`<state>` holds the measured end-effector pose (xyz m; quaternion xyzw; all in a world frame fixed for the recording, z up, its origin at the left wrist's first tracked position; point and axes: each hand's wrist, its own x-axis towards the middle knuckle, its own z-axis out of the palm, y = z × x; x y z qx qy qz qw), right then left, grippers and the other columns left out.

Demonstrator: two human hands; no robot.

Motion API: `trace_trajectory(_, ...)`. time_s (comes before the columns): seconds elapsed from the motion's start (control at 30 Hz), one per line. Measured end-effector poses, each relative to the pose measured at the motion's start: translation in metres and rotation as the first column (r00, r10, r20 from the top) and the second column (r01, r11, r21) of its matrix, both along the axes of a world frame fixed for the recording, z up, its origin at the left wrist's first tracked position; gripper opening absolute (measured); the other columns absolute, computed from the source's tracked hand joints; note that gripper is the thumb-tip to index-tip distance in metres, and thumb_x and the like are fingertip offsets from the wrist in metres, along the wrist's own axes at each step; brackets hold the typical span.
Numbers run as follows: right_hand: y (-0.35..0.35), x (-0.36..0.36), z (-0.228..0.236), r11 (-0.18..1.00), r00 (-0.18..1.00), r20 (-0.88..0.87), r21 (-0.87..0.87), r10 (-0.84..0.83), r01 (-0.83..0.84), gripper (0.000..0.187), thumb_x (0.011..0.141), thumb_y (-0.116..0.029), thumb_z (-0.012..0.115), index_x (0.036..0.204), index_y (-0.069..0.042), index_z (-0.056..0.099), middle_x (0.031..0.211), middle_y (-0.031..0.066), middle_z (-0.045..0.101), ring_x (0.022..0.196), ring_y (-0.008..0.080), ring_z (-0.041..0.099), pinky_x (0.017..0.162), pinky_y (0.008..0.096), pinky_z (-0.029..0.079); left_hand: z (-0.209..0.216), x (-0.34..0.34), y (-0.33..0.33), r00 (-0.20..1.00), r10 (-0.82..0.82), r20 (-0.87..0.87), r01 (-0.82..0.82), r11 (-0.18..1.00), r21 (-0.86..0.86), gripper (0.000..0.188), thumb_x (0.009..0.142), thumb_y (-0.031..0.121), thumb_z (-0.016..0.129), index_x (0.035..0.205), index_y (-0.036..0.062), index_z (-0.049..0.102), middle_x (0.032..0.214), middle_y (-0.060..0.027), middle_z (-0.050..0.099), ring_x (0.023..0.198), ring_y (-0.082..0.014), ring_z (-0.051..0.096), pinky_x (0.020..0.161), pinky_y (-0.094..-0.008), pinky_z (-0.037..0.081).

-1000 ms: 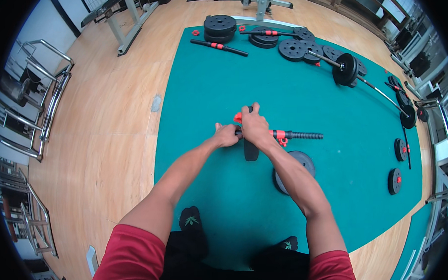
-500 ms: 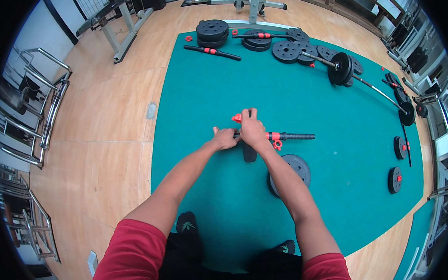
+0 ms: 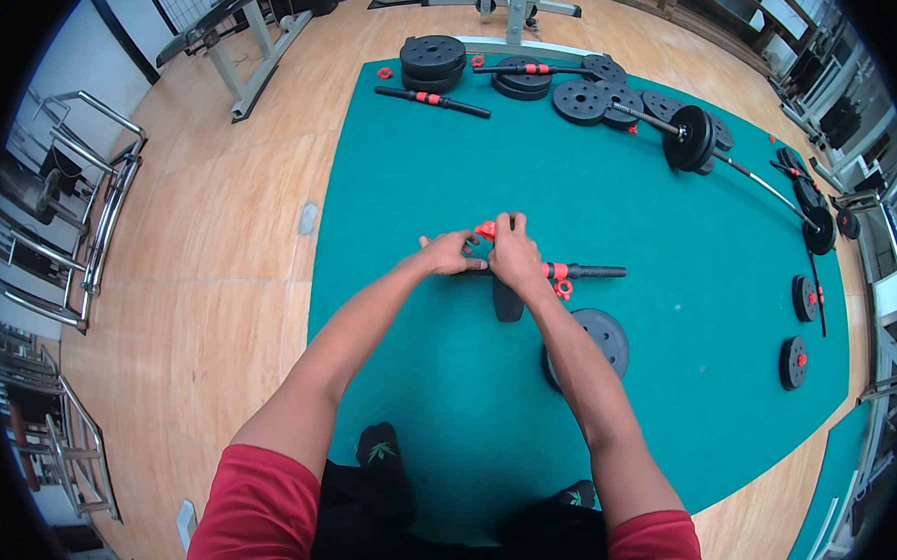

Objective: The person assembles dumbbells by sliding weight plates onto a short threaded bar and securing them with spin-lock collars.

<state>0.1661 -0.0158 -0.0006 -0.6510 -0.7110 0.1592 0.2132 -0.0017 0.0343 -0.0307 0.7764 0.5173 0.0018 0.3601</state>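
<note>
Hands (image 3: pixel 485 254) gripping black dumbbell bar (image 3: pixel 589 272), red collars, upright plate (image 3: pixel 508 301)

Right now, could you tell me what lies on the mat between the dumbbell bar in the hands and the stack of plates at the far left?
In the head view, only bare green mat lies between the dumbbell bar and the plate stack; a second short bar rests just before the stack.

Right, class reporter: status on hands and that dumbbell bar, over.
Left hand and right hand on dumbbell bar. Red collar at fingertips. Weight plate lying beside bar.
</note>
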Motion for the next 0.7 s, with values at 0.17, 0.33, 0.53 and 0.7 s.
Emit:
trace_trajectory(0.17, 0.0, -0.006, -0.003, 1.0, 1.0, 0.018, 0.012, 0.018, -0.018, 0.051, 0.075, 0.001, 0.066, 0.12, -0.003, 0.042, 0.128, 0.026, 0.044, 0.085, 0.05, 0.064, 0.073, 0.0559, 0.055, 0.01, -0.003, -0.011, 0.996, 0.07, 0.053, -0.077, 0.987, 0.144, 0.083, 0.075, 0.044, 0.08, 0.142, 0.0125, 0.045, 0.129, -0.0092, 0.06, 0.113, -0.0256, 0.061, 0.093, -0.0466, 0.043)
trace_trajectory(0.33, -0.001, -0.003, -0.004, 1.0, 1.0, 0.009, 0.018, 0.014, -0.014, 0.05, 0.075, 0.001, 0.065, 0.12, -0.003, 0.042, 0.127, 0.0254, 0.044, 0.086, 0.0497, 0.064, 0.073, 0.0562, 0.055, 0.029, -0.006, -0.004, 0.849, -0.085, 0.522, -0.068, 0.961, 0.267, 0.061, 0.083, 0.027, 0.076, 0.135, 0.0077, 0.051, 0.125, -0.0119, 0.063, 0.11, -0.0244, 0.063, 0.089, -0.0435, 0.048)
trace_trajectory(0.53, -0.003, -0.003, 0.0, 1.0, 1.0, -0.027, -0.01, -0.017, 0.016, 0.052, 0.075, -0.002, 0.065, 0.122, -0.006, 0.043, 0.127, 0.0234, 0.045, 0.094, 0.0481, 0.062, 0.077, 0.0542, 0.054, 0.035, 0.001, -0.008, 0.908, -0.082, 0.41, -0.03, 0.965, 0.259, 0.032, 0.089, 0.024, 0.07, 0.11, 0.0001, 0.066, 0.092, -0.0128, 0.072, 0.09, -0.0206, 0.07, 0.076, -0.0357, 0.054)
trace_trajectory(0.7, -0.013, -0.01, 0.007, 0.99, 0.977, -0.162, 0.0, -0.14, 0.142, 0.054, 0.077, -0.004, 0.064, 0.126, -0.007, 0.042, 0.132, 0.022, 0.043, 0.094, 0.0481, 0.063, 0.08, 0.0554, 0.053, 0.015, -0.024, -0.002, 0.814, 0.266, 0.516, -0.328, 0.944, 0.03, 0.033, 0.088, 0.032, 0.073, 0.097, 0.0006, 0.067, 0.079, -0.0078, 0.072, 0.067, -0.0135, 0.068, 0.062, -0.03, 0.054)
